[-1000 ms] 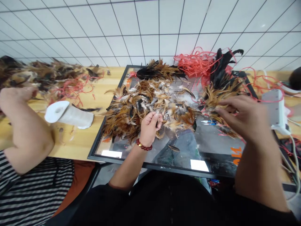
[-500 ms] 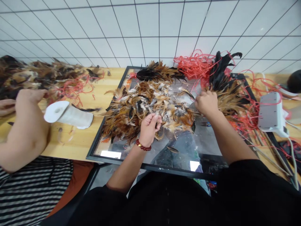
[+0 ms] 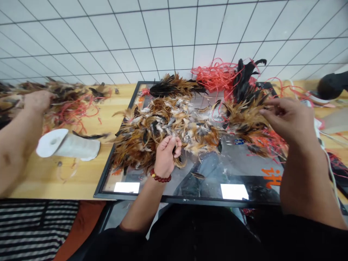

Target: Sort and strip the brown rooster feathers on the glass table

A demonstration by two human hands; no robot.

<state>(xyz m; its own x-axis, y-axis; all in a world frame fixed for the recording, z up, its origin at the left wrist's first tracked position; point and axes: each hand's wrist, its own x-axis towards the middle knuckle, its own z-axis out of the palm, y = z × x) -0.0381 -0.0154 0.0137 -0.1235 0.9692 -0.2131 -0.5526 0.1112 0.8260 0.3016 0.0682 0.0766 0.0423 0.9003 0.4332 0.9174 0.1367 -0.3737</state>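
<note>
My left hand [image 3: 166,154], with a red bead bracelet at the wrist, is closed in a pinch at the front edge of a heap of brown, white and black feathers [image 3: 174,119]. A dark feather [image 3: 174,149] shows between its fingers, and the rest of what it grips is hidden. Over the right side of the glass panel [image 3: 233,170], my right hand [image 3: 293,117] is raised with thumb and fingers drawn together. Anything between them is too small to make out. Just left of that hand lies a bundle of black and brown feathers [image 3: 244,112].
A tied feather bundle [image 3: 176,85] and tangled red plastic ribbon [image 3: 214,76] lie by the tiled wall. At left are a white spool [image 3: 76,145], more feathers and a co-worker's arm [image 3: 21,137]. Small blue-handled snips [image 3: 238,141] rest on the glass.
My right hand has moved right, away from the feather heap and past the black-brown bundle. My left hand keeps its pinch. The view has shifted slightly, and the co-worker's arm has moved.
</note>
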